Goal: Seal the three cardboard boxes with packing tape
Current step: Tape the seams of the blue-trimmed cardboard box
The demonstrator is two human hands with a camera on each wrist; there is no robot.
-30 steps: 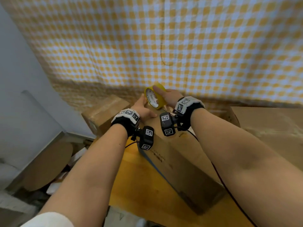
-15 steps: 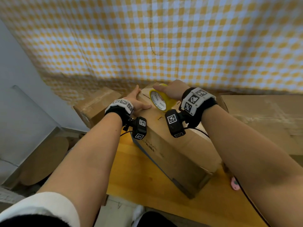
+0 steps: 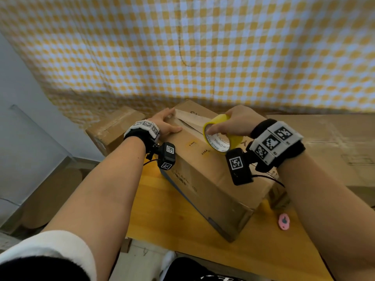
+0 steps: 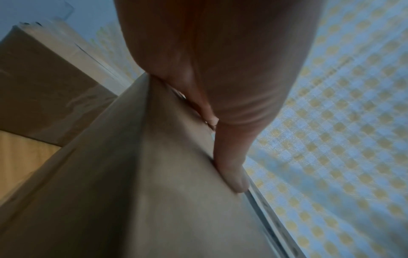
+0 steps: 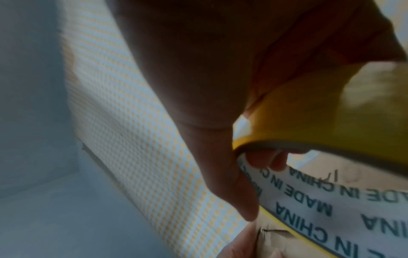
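A long cardboard box (image 3: 205, 175) lies on the wooden table (image 3: 168, 216) in front of me. My left hand (image 3: 165, 123) lies flat on its far left top corner, fingers straight, pressing the tape end down; the thumb (image 4: 232, 167) rests on the box top (image 4: 143, 174). My right hand (image 3: 233, 124) grips the yellow tape roll (image 3: 218, 136), thumb on its rim and fingers through the core (image 5: 331, 200). A strip of clear tape (image 3: 192, 120) stretches from the left hand to the roll along the top seam. A smaller box (image 3: 113, 128) sits at the left, a large box (image 3: 328, 142) at the right.
A yellow-and-white checked cloth (image 3: 203, 53) hangs close behind the boxes. A small pink object (image 3: 284, 221) lies on the table by the box's near right corner. Beyond the table's left edge are a grey wall and round cardboard pieces (image 3: 58, 185) on the floor.
The right hand has pulled the roll toward me and to the right, drawing a strip of tape out along the box top. The left hand has flattened onto the far corner.
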